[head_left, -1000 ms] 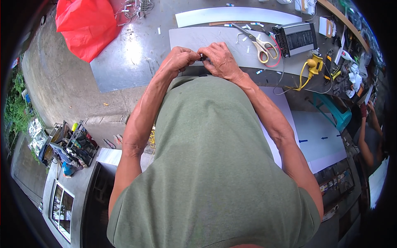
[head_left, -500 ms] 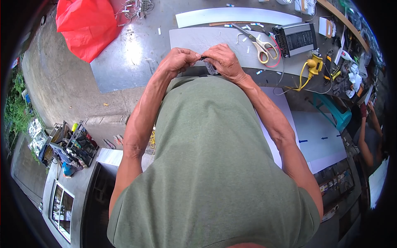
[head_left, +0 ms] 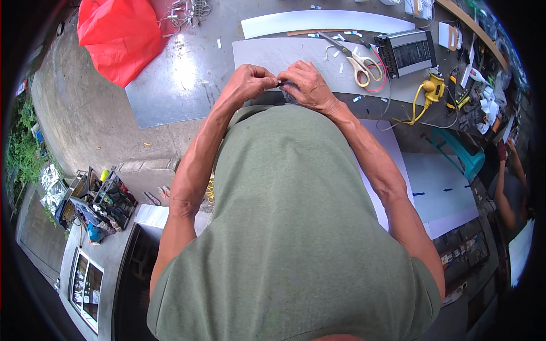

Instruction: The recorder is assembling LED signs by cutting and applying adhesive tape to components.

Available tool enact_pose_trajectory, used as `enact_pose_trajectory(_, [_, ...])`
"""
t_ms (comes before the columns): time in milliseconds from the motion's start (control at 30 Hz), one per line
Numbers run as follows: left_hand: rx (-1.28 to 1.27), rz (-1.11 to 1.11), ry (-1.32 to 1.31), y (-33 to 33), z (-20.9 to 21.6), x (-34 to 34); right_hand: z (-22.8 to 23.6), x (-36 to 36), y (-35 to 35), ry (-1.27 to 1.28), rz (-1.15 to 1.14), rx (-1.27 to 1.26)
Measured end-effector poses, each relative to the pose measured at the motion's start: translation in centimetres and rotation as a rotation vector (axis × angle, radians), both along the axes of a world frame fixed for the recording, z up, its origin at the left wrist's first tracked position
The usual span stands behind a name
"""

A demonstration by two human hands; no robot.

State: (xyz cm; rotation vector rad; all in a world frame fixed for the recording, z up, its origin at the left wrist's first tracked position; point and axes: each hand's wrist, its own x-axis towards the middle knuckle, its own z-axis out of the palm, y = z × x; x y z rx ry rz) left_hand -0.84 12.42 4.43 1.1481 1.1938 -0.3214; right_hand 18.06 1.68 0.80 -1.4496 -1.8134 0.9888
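At bench (head_left: 170, 96) edge, my left hand (head_left: 248, 84) and right hand (head_left: 307, 85) pinch small dark piece (head_left: 280, 83); right grip just shifted, handwork seemingly ongoing.

This looks like a small workshop, partly open to the outdoors: a grey workbench (head_left: 224, 25) carries scissors (head_left: 354, 59), an electrical unit (head_left: 412, 54) with wires, a yellow power connector (head_left: 435, 88) and a jumble of tools and scraps (head_left: 471, 116). Concrete ground (head_left: 74, 113) and green foliage (head_left: 21, 150) show on the left.
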Motion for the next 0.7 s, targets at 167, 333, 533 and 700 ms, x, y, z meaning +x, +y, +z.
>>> enact_pose_trajectory(167, [0.202,-0.112,-0.047,-0.5,-0.2,0.4,-0.1,0.0,0.5,-0.125,0.079,-0.052])
enact_pose_trajectory(333, [0.197,-0.154,-0.077,-0.7,-1.0,0.2,0.8,0.1,1.3,-0.295,0.186,-0.091])
enact_pose_trajectory(533, [0.147,-0.054,-0.133,-0.4,-0.9,0.1,0.3,1.5,1.7,-0.032,0.111,-0.136])
enact_pose_trajectory(700, [0.187,-0.100,-0.138,-0.2,-0.7,-0.1,0.7,2.1,2.3,0.203,0.082,-0.304])
